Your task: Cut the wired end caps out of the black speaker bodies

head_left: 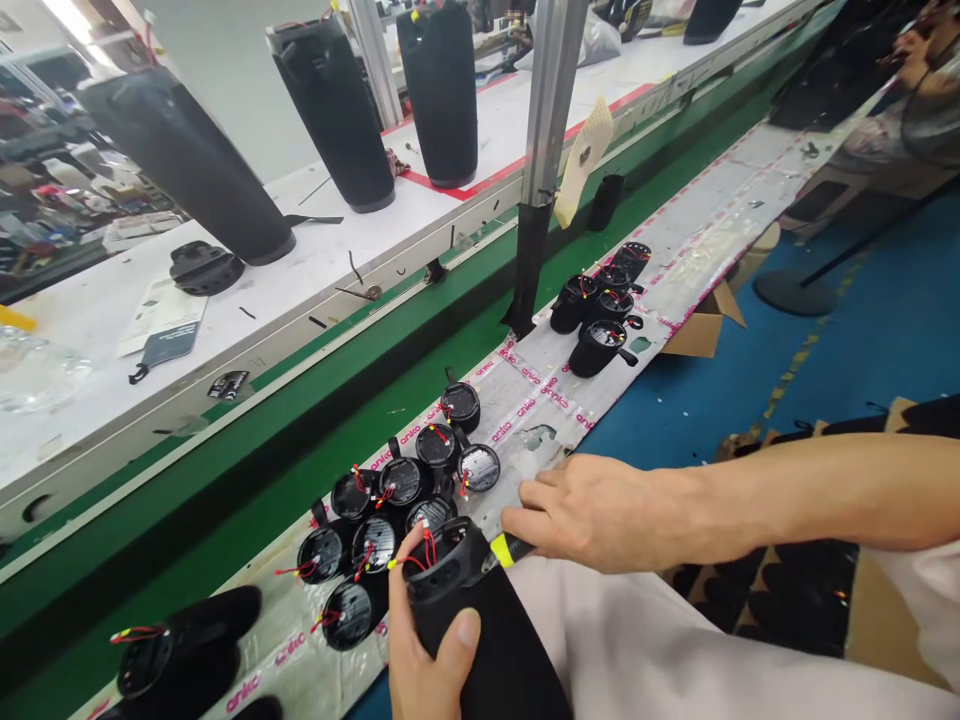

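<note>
A black cylindrical speaker body (pixel 499 640) stands tilted at the bottom middle, its top end up, with red wires and a small yellow connector coming out of that end. My left hand (pixel 429 650) is wrapped round its side, the thumb across the front and a finger up at the rim. My right hand (pixel 577 505) is closed on a hand tool with a black and bright yellow handle (pixel 504 549). The tool's tip is at the rim of the speaker body; its exact kind I cannot make out. Several similar black speaker bodies (pixel 375 543) stand just left, wires showing.
More speaker bodies (pixel 598 346) stand farther along the narrow board (pixel 525 400). Tall black cylinders (pixel 442 100) and a black cap (pixel 204 268) rest on the white bench (pixel 315 290). A metal post (pixel 553 110) rises between. At right are cardboard boxes (pixel 694 330) and another person's hand (pixel 911 55).
</note>
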`<control>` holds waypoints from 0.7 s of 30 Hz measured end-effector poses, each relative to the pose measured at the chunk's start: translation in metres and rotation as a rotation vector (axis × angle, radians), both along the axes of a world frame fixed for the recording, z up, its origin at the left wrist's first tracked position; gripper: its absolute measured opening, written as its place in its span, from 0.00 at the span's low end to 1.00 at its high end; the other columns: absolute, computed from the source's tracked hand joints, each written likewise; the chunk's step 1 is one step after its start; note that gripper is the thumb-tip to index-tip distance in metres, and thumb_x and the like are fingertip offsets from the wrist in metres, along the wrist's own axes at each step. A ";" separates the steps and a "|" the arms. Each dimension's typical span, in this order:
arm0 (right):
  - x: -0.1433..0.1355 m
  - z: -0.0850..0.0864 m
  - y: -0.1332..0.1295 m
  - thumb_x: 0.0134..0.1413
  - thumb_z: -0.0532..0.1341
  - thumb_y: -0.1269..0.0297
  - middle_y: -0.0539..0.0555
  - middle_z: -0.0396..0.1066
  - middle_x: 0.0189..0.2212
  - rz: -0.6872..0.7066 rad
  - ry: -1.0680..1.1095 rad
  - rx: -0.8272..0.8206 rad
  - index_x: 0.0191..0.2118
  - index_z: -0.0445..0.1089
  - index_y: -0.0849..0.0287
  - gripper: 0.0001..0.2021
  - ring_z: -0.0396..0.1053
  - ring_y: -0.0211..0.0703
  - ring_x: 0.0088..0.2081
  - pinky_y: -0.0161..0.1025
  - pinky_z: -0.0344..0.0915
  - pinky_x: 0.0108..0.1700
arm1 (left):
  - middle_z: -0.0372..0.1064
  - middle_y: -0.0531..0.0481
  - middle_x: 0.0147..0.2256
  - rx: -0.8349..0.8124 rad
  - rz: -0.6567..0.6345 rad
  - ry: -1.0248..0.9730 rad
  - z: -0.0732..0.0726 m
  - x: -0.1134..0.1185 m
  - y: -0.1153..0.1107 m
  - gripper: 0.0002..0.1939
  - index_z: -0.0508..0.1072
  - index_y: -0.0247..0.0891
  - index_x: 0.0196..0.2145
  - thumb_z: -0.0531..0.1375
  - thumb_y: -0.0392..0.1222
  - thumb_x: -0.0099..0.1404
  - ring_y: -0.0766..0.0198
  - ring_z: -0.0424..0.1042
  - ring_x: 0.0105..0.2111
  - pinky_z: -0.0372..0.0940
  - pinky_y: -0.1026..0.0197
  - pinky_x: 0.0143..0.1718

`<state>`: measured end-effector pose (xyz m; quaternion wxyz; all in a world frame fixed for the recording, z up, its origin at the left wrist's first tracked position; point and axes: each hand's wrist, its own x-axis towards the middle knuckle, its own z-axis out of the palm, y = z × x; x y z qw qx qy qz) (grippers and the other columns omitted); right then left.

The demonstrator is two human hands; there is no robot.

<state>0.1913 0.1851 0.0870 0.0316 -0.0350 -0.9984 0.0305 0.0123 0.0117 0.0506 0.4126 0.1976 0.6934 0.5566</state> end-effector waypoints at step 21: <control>-0.002 0.023 0.000 0.61 0.56 0.74 0.50 0.64 0.25 0.044 -0.044 0.101 0.42 0.65 0.60 0.06 0.61 0.42 0.19 0.42 0.40 0.19 | 0.70 0.40 0.57 -0.062 -0.041 0.326 0.007 -0.002 -0.006 0.41 0.64 0.40 0.62 0.67 0.62 0.56 0.42 0.69 0.59 0.62 0.47 0.61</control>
